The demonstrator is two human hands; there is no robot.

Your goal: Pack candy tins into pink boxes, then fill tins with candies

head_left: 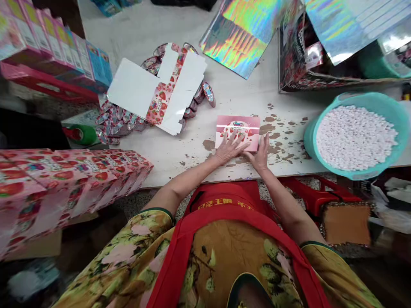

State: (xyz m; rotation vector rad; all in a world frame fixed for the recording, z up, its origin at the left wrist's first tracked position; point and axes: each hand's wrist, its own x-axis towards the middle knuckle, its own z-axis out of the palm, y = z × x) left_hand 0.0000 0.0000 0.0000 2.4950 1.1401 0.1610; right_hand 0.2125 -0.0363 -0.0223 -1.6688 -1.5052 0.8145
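Observation:
A flat pink carton (238, 123) with strawberry print lies on the worn white table in front of me. My left hand (230, 149) rests on the carton's near part, fingers spread and flat. At its near right corner, my right hand (259, 157) grips the edge, with the thumb along the near side and fingers along the right side. To the left, a stack of white carton blanks (135, 87) with a strawberry-printed band sits on a heap of small foil-wrapped packs (117, 120).
A turquoise tub (310, 137) full of small whitish pieces stands at the right. Behind it are an open printed box (290, 81) and holographic sheets (236, 47). Strawberry-printed cartons (73, 179) line the left, with pink and blue boxes (58, 51) beyond. A red stool (316, 194) stands below.

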